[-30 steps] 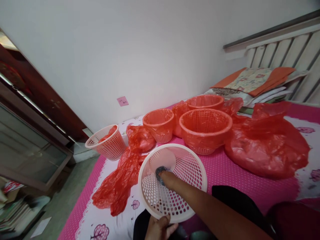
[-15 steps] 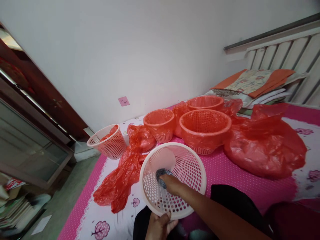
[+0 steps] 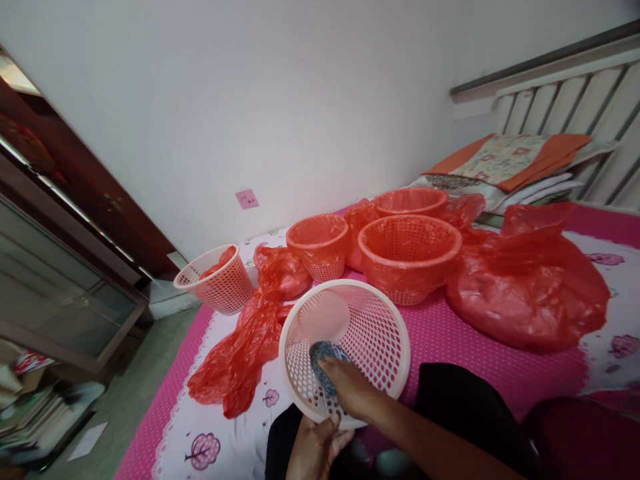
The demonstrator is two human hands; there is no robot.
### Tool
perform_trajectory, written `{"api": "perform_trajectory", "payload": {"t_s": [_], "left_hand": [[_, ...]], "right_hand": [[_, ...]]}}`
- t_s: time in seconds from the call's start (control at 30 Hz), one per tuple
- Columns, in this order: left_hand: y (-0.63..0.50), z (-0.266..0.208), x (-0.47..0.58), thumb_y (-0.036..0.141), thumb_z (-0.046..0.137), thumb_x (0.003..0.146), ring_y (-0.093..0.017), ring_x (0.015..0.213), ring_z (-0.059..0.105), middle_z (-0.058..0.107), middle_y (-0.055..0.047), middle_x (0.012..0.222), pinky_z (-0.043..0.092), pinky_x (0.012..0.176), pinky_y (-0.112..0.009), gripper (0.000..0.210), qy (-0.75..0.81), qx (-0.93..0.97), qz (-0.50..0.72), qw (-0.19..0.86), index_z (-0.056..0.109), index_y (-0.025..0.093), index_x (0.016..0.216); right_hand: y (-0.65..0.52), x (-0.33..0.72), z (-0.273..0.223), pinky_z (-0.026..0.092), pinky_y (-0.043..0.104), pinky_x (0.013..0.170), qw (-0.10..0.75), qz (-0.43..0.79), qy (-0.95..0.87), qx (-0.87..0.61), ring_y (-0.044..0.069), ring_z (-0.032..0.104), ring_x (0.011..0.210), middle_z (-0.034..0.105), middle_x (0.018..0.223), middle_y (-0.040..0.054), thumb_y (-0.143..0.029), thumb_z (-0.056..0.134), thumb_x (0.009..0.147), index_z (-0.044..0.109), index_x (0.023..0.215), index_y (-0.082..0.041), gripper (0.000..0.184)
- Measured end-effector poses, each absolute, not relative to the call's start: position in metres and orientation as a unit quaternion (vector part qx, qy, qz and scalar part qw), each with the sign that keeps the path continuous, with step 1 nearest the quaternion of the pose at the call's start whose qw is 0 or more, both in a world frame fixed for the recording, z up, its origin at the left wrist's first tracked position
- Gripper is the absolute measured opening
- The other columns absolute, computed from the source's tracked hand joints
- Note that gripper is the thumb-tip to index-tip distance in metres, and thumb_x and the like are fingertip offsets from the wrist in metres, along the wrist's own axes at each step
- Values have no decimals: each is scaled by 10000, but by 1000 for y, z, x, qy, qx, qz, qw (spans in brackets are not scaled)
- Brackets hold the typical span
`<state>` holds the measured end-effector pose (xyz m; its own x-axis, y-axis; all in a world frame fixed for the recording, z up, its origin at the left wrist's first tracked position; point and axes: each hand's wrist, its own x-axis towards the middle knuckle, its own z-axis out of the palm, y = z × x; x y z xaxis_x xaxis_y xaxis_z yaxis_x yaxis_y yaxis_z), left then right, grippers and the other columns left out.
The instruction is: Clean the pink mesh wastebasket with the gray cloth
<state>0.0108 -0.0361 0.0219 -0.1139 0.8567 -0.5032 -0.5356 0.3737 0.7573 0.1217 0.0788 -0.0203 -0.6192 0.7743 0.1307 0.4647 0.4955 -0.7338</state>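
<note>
A pale pink perforated plastic basket (image 3: 385,320) lies tilted over my lap, its mouth facing me. My left hand (image 3: 317,440) grips the near rim, thumb on the inside. Inside the basket, my right hand (image 3: 347,383) is closed on a grey-blue scrubbing pad (image 3: 323,367), which touches the holed wall at the lower left. The fingers under the pad are partly hidden. Just left of the basket, a crumpled red plastic bag (image 3: 245,357) spreads over the bed.
Behind stand several baskets lined with red bags, including a wide one (image 3: 410,257) and a smaller one (image 3: 320,247). Another pale basket (image 3: 225,287) leans at the left. A bulging red bag (image 3: 530,300) sits right, before folded bedding (image 3: 515,160). The bed edge (image 3: 165,400) drops to the floor.
My right hand has drawn the pad down along the basket's inner wall, toward the near rim. My left hand keeps its grip on the rim.
</note>
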Motion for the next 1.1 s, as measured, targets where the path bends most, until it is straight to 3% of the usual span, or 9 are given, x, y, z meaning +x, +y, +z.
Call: {"api": "perform_trajectory", "payload": {"t_s": [0.13,0.3,0.5,0.63,0.73,0.97,1.1], "left_hand": [[-36,26,12,192,941,678,-317,974,803,832,-145,1110,635,894,-425,594,512,151,542,649,709,168,1224],[-36,30,15,109,861,690,-291,892,808,847,-136,1061,626,963,-468,691,488,140,560,655,664,166,1350],[-33,39,21,138,833,728,-341,1094,781,841,-143,1045,602,1018,-478,427,454,129,558,683,753,142,1147],[-29,39,21,174,840,707,-321,994,792,830,-112,887,619,971,-448,213,446,118,554,694,769,134,903],[-28,38,18,158,844,675,-293,914,798,824,-94,844,626,938,-411,176,452,112,554,690,749,146,823],[-31,36,8,206,810,742,-269,825,793,839,-120,965,640,852,-403,264,490,132,540,671,743,127,985],[-31,36,3,188,772,769,-281,833,798,841,-155,1028,648,824,-418,307,519,132,536,652,710,113,1061]], "right_hand": [[61,129,-3,357,448,1254,162,336,-847,-379,344,510,1492,533,1614,219,-124,579,874,538,1557,-94,684],[41,137,4,331,473,1279,169,338,-847,-373,356,452,1536,479,1654,212,-157,563,954,504,1597,-112,647],[26,147,-6,415,504,1243,211,290,-860,-364,346,538,1476,539,1616,174,-149,561,980,536,1581,-192,603],[18,155,-4,454,482,1222,215,238,-885,-339,313,570,1452,571,1594,154,-167,542,1010,527,1584,-229,577],[13,162,-3,461,470,1218,224,198,-891,-341,288,592,1432,606,1567,131,-146,513,1020,557,1554,-261,549],[14,177,-21,525,493,1142,200,145,-912,-328,327,669,1330,693,1459,151,-187,549,1022,647,1461,-232,452],[18,181,-38,483,507,1169,206,115,-906,-351,318,692,1284,731,1408,124,-174,576,1016,706,1380,-248,393]]}}
